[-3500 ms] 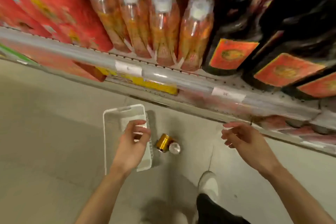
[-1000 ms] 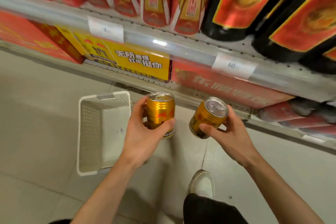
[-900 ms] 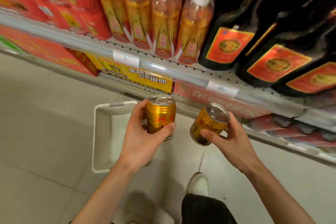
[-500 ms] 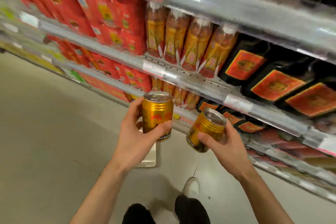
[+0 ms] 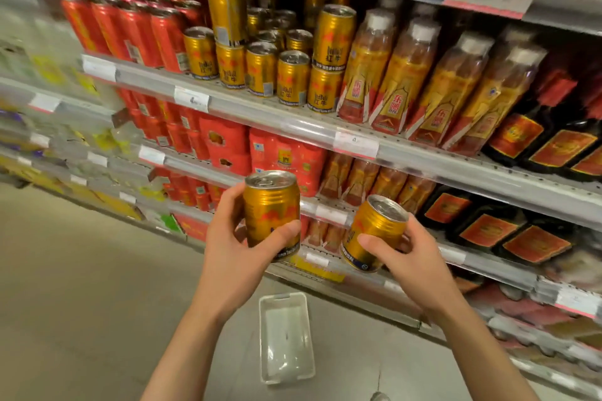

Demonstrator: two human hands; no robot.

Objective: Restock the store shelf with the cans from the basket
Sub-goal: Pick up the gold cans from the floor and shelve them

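Observation:
My left hand grips a gold can upright at chest height. My right hand holds a second gold can, tilted to the left. Both cans hang in front of the store shelf. On that shelf stand several matching gold cans, some stacked two high. The white basket lies on the floor below my hands, and nothing shows inside it.
Red cans stand left of the gold ones and orange bottles to their right. Dark bottles with red labels fill the far right. Lower shelves carry red packs. Grey floor stretches to the left.
I picked the two gold cans up from the floor beside the basket, one in each hand. My view has since risen from the floor to the shelf with gold cans.

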